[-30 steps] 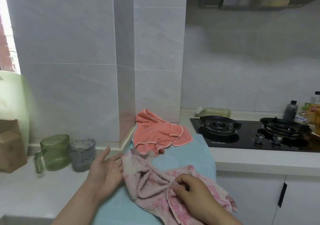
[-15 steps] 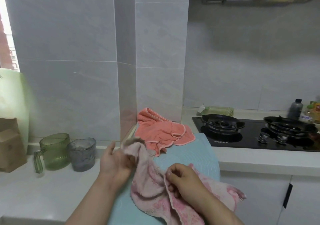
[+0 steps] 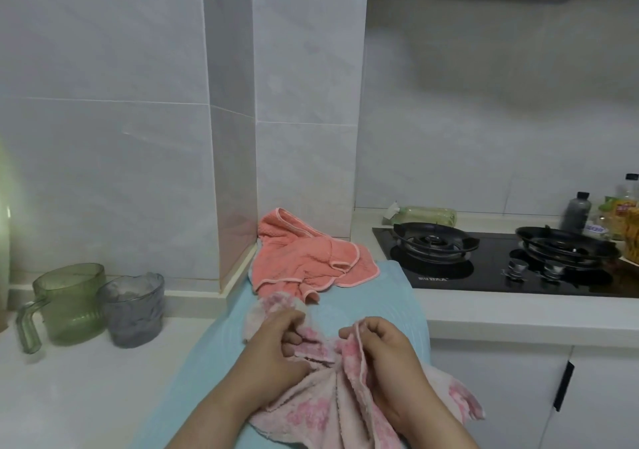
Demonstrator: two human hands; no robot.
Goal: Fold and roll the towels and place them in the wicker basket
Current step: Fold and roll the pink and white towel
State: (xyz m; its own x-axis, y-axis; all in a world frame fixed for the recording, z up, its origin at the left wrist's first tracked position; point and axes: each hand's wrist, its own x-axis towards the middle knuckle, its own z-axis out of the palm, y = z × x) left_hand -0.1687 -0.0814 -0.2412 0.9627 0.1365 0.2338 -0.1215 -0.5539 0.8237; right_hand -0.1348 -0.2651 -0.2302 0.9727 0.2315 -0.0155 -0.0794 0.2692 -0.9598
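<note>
left hand and right hand both pinching crumpled pink towel at lower centre, coral towel bunched just above on blue mat

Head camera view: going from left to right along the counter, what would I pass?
Green jug, grey cup, orange towel, left stove burner, right stove burner. I skip the pink towel, which overlaps the orange one.

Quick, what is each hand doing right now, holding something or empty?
Left hand: closed, fingers pinching the pink towel.
Right hand: closed, pinching a raised edge of the same pink towel.
</note>
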